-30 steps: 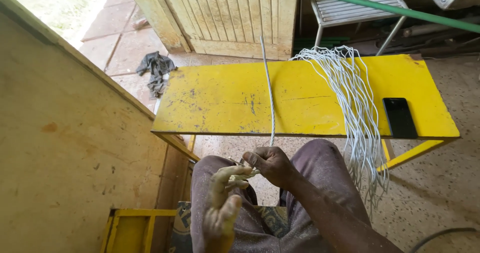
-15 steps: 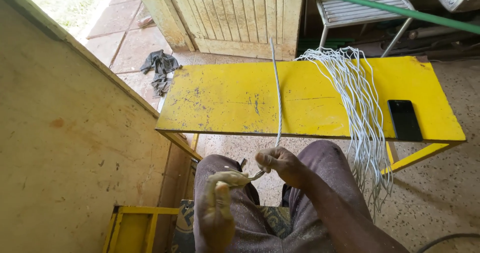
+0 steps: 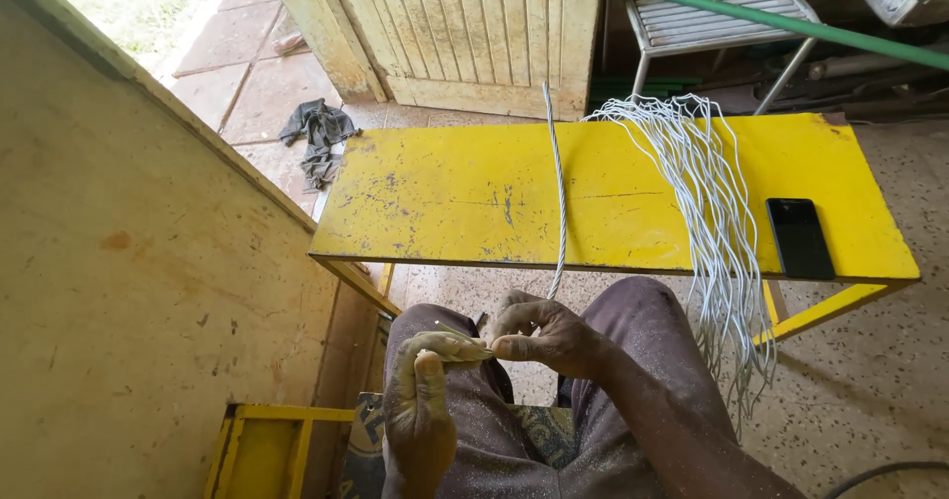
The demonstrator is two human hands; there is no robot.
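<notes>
My right hand (image 3: 542, 333) is closed around the near end of a long twisted white wire (image 3: 558, 193) that rises stiffly over the yellow table (image 3: 445, 203). My left hand (image 3: 423, 400), dusted pale, pinches the wire's tip against my right fingers, just above my lap. Both hands meet over my dark trousers (image 3: 643, 361), below the table's front edge.
A bundle of loose white wires (image 3: 707, 193) drapes over the table's front edge on the right. A black phone (image 3: 799, 237) lies near the right end. A plywood panel (image 3: 129, 291) stands on my left, a grey rag (image 3: 316, 128) lies on the floor, and a metal chair (image 3: 722, 5) stands behind.
The view has shifted slightly. My hands have stayed together on the wire's end, with the wire leaning a little more upright over the table.
</notes>
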